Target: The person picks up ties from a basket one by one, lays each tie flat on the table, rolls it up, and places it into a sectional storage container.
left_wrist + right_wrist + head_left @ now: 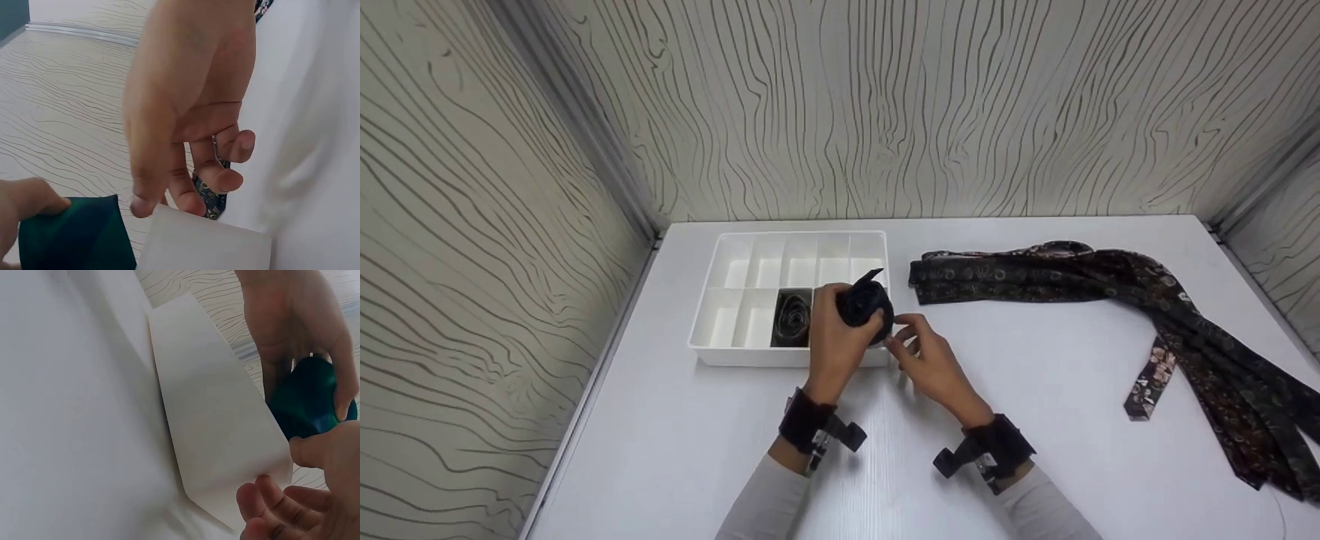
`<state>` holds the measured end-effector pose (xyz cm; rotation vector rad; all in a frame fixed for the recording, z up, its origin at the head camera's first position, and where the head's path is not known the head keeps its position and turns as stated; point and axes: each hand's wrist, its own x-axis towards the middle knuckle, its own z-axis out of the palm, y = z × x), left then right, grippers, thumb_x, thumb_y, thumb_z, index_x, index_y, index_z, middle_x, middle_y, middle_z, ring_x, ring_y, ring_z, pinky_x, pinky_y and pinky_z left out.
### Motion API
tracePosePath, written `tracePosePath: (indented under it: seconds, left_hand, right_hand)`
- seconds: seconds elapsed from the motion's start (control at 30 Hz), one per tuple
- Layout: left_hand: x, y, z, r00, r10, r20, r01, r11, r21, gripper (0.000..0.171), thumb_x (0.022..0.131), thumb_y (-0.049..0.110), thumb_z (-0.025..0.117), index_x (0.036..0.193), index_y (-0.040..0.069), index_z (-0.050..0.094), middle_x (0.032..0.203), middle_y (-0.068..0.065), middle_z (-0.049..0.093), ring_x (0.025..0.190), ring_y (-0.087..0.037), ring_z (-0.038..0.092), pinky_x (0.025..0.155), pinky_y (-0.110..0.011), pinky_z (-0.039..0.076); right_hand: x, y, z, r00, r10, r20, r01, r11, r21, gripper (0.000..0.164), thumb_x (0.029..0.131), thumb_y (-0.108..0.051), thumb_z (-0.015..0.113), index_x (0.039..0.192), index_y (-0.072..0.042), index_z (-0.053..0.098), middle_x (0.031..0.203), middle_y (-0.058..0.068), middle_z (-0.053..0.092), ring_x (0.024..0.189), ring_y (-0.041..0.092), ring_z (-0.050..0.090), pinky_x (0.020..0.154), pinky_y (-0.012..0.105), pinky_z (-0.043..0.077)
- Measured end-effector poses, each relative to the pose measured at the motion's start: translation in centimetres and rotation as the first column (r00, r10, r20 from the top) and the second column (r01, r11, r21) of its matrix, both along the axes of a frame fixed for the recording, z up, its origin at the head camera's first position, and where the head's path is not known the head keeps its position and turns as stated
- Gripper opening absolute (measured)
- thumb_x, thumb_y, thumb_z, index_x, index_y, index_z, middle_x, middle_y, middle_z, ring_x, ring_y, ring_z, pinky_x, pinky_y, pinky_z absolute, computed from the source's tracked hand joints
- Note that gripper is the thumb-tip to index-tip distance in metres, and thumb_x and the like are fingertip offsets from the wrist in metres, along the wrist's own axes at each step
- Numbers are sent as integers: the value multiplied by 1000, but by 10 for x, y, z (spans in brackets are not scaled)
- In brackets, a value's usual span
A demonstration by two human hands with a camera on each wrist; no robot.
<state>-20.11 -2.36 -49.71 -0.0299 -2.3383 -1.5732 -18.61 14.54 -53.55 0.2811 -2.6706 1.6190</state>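
Observation:
In the head view, my left hand (840,337) grips a rolled-up necktie (864,304) above the front right part of a white divided box (757,358). The roll looks nearly black there and deep teal in the right wrist view; a short tail sticks up from it. My right hand (934,364) is at the box's front right corner, its fingers loosely bent. In the right wrist view, its thumb lies by the box rim beside the roll, and its fingertips are against the outer wall. Another rolled dark necktie (792,319) sits in a front compartment.
Several dark patterned neckties (1035,277) lie in a long bundle to the right of the box, bending toward the table's front right. A floral tie end (1151,379) sticks out from them. Wood-grain panels (885,112) stand behind and at the sides of the white table (660,465).

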Motion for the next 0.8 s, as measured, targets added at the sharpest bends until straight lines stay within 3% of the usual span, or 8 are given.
tracePosePath:
  seconds: [0.2,0.53,0.8]
  left_hand:
    - [-7,3,-11,999,48,-10,-49,995,-83,52,79,17,86,123,7,61,123,-9,64,114,-26,65,99,-44,55]
    - [-4,12,-21,994,33,-100,-56,971,-231,49,78,12,86,123,6,66,119,-10,67,112,-29,65,97,-45,54]
    - [-3,18,-24,984,102,-145,-143,940,-311,49,78,21,91,119,7,68,115,-11,71,105,-31,59,91,-44,53]
  right_hand:
    - [0,-3,4,1000,1,25,-1,1000,-3,38,104,-19,68,137,-2,59,102,8,72,74,12,64,66,25,54]
    - [0,-3,3,1000,13,27,-13,1000,15,34,103,-14,67,135,-3,60,102,9,72,75,14,66,66,25,54]
    - [-1,-2,1,1000,11,22,-10,999,-32,33,102,-11,67,133,0,59,99,11,70,69,10,64,63,24,55]
